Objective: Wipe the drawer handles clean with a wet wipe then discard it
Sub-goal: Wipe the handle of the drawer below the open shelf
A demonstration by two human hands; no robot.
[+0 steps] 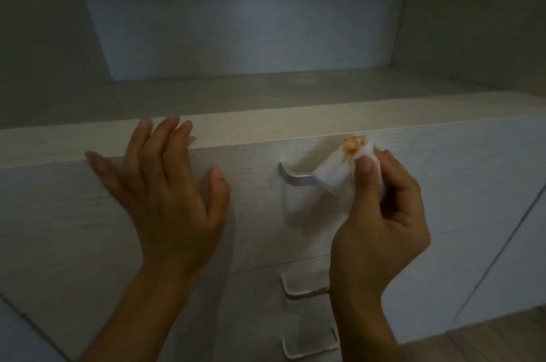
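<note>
Wiping the handle (298, 181) is best done with a clean fold of the stained wipe (334, 176) pinched in the right hand (381, 213), the drawer (88, 213) braced by the spread left hand (165, 184).

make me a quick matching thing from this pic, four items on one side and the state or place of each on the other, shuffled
Column A
1. left hand
2. right hand
3. wet wipe
4. top drawer handle

Column B
a. white, with an orange-brown stain at its upper end
b. fingers spread, resting against the drawer front at its top edge
c. pinches the wipe between thumb and fingers
d. silver bar, its right end covered by the wipe

Pairs: 1-b, 2-c, 3-a, 4-d
</note>
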